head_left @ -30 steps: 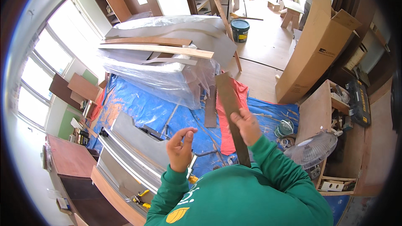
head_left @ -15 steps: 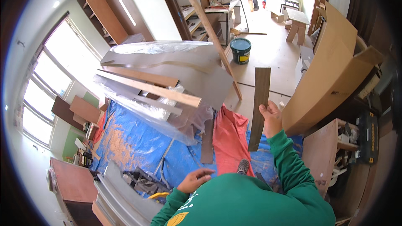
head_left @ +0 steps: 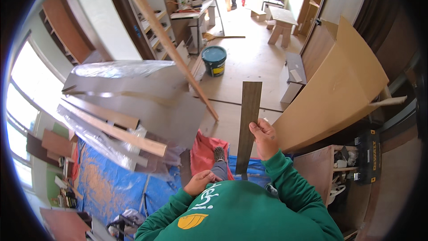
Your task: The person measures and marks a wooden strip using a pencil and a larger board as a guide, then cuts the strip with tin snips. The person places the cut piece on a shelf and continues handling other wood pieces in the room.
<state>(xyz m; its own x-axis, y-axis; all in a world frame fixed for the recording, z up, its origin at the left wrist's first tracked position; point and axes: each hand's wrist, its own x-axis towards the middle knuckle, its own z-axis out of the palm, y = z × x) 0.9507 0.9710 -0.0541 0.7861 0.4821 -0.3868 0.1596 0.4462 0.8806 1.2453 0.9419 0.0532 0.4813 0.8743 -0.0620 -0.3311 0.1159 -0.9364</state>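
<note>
My right hand (head_left: 266, 142) is closed round a dark brown wooden strip (head_left: 251, 105), thumb across its face. The strip is long, flat and narrow, held nearly upright in front of me, its lower end above the blue tarp. My left hand (head_left: 199, 183) rests by the front of my green sweatshirt, near my raised leg. Its fingers are curled, and whatever they may hold is hidden. Below the strip and beside my shoe (head_left: 219, 153) lies a red cloth (head_left: 205, 149).
To the left, a plastic-covered stack of boards (head_left: 147, 93) carries several loose strips. A wooden post (head_left: 169, 47) leans ahead, beside a lidded bucket (head_left: 214, 61). A big cardboard box (head_left: 330, 93) stands right, above an open cabinet (head_left: 312, 167). Blue tarp (head_left: 107, 178) covers the floor.
My view has turned right and moved forward. One foot has come forward onto the red cloth. My left hand has drawn in to my body, its fingers now curled; my right still grips the strip.
</note>
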